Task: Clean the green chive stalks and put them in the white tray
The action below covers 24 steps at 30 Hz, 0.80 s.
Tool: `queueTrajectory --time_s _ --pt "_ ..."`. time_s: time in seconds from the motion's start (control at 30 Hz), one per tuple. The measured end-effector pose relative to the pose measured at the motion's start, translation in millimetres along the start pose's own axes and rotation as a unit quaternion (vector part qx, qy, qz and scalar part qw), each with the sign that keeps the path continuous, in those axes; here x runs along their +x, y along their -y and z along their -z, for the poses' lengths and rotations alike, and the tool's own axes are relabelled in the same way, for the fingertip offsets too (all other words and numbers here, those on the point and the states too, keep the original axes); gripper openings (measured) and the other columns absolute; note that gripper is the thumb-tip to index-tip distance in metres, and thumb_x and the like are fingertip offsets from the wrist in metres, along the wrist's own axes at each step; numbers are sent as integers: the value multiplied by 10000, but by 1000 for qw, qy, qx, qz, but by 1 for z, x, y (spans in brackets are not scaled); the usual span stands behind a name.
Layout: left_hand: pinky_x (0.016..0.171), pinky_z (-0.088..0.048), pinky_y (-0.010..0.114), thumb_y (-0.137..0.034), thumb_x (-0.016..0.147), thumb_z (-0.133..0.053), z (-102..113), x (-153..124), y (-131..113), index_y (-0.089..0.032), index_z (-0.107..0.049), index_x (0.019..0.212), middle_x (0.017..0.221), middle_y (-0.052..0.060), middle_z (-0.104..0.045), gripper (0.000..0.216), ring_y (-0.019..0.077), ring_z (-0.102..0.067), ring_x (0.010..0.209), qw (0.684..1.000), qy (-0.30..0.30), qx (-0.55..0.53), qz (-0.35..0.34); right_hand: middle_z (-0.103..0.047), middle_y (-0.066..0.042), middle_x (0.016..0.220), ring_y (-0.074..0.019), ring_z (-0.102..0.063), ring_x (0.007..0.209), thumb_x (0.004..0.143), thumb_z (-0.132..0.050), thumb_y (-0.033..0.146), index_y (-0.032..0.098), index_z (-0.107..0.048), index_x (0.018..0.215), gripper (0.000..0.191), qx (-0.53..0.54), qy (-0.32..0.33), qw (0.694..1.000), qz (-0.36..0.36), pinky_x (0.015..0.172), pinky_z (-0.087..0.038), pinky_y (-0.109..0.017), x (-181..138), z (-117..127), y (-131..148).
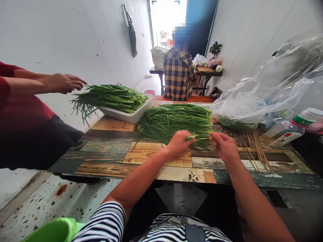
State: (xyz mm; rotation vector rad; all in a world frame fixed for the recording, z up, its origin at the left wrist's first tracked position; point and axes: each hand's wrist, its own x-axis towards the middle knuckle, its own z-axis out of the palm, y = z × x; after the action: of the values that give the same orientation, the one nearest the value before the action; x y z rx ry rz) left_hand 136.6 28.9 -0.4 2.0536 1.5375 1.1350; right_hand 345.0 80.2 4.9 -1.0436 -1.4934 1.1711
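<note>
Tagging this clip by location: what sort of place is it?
Probably a small food-prep room, perhaps for an eatery: a pile of long green stalks and a bunch of thin sticks lie on a wood-patterned table, with a white tub heaped with more greens.

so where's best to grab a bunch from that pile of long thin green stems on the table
Probably by the right-hand ends of the pile of long thin green stems, from the near side: those ends lie fairly even and close together, while the leafy tips splay loosely at the left.
</note>
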Motion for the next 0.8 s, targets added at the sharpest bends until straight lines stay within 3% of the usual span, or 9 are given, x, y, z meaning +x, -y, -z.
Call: queueTrajectory --time_s 0.07,0.17,0.37,0.47,0.67,0.73,0.8 --pt "661 -414 243 -330 827 -631 1 0 1 -155 -680 742 693 4 -615 200 131 -569 673 1000 1 -3 22 -534 -20 527 -95 -353 409 770 -552 622 185 -609 602 472 -7 -9 1000 -22 389 -258 -261 0 2 7" --pt "669 -415 240 -329 828 -629 1 0 2 -156 -688 761 715 6 -634 195 131 -574 687 999 19 -21 25 -464 -19 452 -104 -332 390 788 -405 721 197 -538 497 615 -105 68 992 -21 391 -245 -277 -5 -8 18" --pt "655 -399 231 -361 828 -630 -3 -1 5 -157 -691 752 700 0 -603 226 117 -549 677 998 47 -40 -30 -374 25 493 -113 -365 505 866 -401 557 211 -401 515 492 -274 129 943 141 519 -297 -268 -10 -27 12" --pt "631 -387 224 -372 825 -626 -4 -1 3 -152 -672 673 670 -5 -579 272 105 -522 650 997 44 -50 -41 -394 27 523 -116 -385 535 903 -379 479 208 -417 557 441 -279 131 936 168 553 -314 -260 -10 -26 6" --pt "706 -457 239 -336 822 -601 1 -1 -2 -144 -719 885 793 20 -687 235 136 -604 734 979 12 -185 87 -425 29 546 -117 -406 550 920 -406 454 196 -501 616 410 -270 113 939 180 579 -329 -252 -9 -23 6" --pt "750 -464 247 -309 834 -581 0 -2 -3 -151 -716 936 842 29 -691 232 145 -612 787 982 -13 -173 81 -427 31 539 -116 -402 540 917 -406 472 196 -508 618 419 -267 114 940 181 568 -328 -251 -9 -24 5" --pt "765 -460 246 -308 822 -606 -1 -2 -3 -162 -716 904 871 37 -677 200 146 -603 813 990 -6 -135 26 -437 29 537 -116 -402 534 913 -407 496 197 -505 609 438 -262 119 939 185 558 -327 -250 -8 -24 3"
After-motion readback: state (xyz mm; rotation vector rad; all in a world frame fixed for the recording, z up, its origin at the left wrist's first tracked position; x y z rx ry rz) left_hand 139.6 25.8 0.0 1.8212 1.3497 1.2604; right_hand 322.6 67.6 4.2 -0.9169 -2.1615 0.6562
